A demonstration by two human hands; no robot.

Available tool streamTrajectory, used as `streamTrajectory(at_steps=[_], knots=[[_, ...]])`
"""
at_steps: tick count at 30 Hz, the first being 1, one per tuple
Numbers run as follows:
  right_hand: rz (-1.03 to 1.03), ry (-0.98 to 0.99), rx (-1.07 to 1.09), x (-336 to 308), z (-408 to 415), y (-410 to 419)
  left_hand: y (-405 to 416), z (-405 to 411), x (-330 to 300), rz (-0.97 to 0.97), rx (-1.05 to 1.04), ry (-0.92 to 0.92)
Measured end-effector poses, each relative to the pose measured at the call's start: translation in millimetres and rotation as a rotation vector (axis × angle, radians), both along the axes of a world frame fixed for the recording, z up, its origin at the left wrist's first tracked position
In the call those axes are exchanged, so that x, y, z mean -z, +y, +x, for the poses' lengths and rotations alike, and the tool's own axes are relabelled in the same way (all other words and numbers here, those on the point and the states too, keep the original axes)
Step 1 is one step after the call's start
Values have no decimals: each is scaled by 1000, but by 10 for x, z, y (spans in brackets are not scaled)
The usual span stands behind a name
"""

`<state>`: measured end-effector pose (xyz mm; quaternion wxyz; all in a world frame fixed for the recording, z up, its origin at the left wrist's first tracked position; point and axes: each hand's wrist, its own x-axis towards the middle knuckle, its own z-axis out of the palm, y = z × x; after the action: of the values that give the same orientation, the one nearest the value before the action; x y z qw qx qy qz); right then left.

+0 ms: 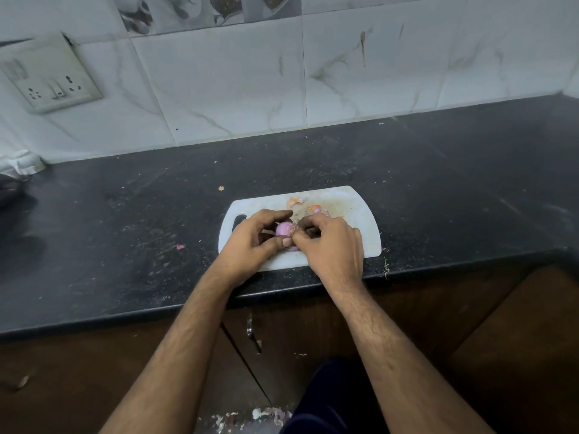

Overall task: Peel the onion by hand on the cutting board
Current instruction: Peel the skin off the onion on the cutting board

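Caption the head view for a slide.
Both hands, left and right, peel a purple onion over a white cutting board.

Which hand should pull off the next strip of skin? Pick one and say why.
Right. The right hand already pinches at the flaky end of the onion, while the left hand cups and steadies it over the board. Swapping roles would likely mean regripping.

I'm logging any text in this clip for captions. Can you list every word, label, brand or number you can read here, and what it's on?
None: no readable text anywhere in the view.
Switch and socket plate on the wall: no legible marking.
Picture tiles at the top: grey images only, no words.
Cutting board, onion, left hand and right hand: no print or label.
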<state>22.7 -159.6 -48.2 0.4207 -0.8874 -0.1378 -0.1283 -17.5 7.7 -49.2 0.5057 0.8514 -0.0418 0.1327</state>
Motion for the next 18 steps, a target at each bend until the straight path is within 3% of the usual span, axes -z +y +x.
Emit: streamTrajectory(at_steps=[11,18], knots=[[-35,21,14,-37,-7,-3,-114,-43,-27,117,-70,-67],[-82,18,63,-22,-16,55,-113,-133,-39,57,-112,-68]])
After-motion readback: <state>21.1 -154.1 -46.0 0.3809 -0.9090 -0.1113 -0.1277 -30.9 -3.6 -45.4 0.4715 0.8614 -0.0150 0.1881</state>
